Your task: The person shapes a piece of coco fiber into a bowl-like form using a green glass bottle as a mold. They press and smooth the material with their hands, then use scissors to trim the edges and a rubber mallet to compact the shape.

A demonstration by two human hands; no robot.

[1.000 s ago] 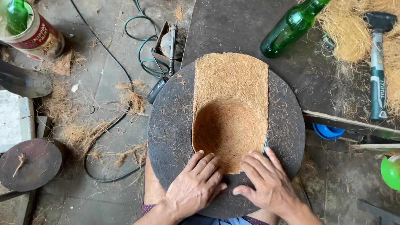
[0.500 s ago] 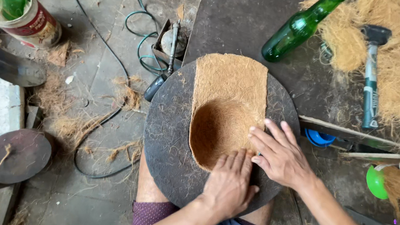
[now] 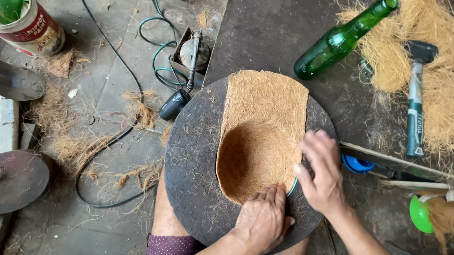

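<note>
- Both hands work at the near edge of a round dark disc (image 3: 192, 162) that rests on the person's lap.
- Left hand (image 3: 262, 219) lies flat, fingers together and stretched out, pressing the near rim of a coconut-fibre sheet (image 3: 267, 121); it grips nothing.
- Right hand (image 3: 321, 174) sits just beside it at the sheet's right edge, fingers loosely curled and pressing down; whether it pinches anything there I cannot tell.
- That fibre sheet covers the middle and far part of the disc and dips into a bowl-shaped hollow (image 3: 251, 160) right in front of the hands. A thin teal rim shows at the hollow's near right edge.
- Risk, as a judgement: uneven pressure from the hands could drag the sheet sideways or tear the thin fibre at the hollow's rim; the disc, balanced on the legs, could also tip.
- Count on the floor: one green glass bottle (image 3: 341, 38) lying on its side beyond the disc, one hammer (image 3: 415, 102) at the right, two heaps of loose fibre (image 3: 443, 62) by it, one paint tin (image 3: 27, 27) at the far left, one coiled hose (image 3: 163, 41), and one smaller round plate (image 3: 7, 180) at the left.
</note>
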